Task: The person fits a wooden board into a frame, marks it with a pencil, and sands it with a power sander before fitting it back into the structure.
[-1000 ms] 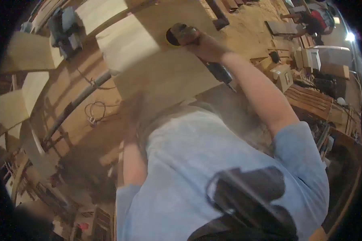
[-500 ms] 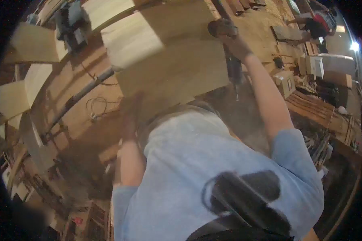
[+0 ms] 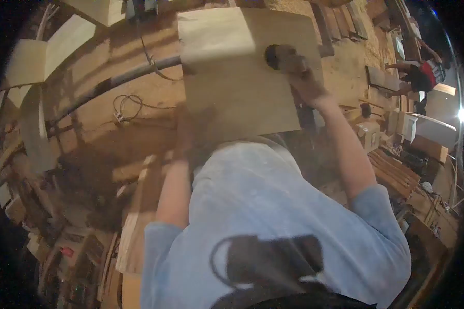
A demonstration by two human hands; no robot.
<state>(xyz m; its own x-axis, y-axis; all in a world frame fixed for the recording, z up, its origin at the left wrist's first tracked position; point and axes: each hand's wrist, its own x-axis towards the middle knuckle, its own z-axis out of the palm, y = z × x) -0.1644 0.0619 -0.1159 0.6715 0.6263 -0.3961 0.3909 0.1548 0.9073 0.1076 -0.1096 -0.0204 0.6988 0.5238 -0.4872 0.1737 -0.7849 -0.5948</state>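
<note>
Looks, from the pose, like the middle of a sanding pass across the broad face of the panel (image 3: 232,92). Gripping the sander (image 3: 276,57) firmly with the right hand (image 3: 308,87), wrapped close behind its round dark end, and setting that end on the panel's far half, in from the right edge. Too blurred there to tell whether tilted or quite flat. With the left hand (image 3: 186,126), staying low by the panel's near left edge, seemingly to steady it; impossible to tell, through shadow and blur, whether spread flat or curled round the edge. Lies just beyond the shirt (image 3: 263,190), the panel, pale and brightly lit at its far left, shaded across most of the rest. Hard to see what bears it from beneath. Calls next, as a judgement, for light, even pressure, a level sander and overlapping sweeps back toward the middle, with firm holding at the left. Best to take care near the right edge, where tipping could round the corner or gouge the face. Worth minding, too, the looped cord (image 3: 130,105) and the dark pipe (image 3: 108,85), both to the left of the panel. Visible well apart, at upper right: another person (image 3: 425,74).
</note>
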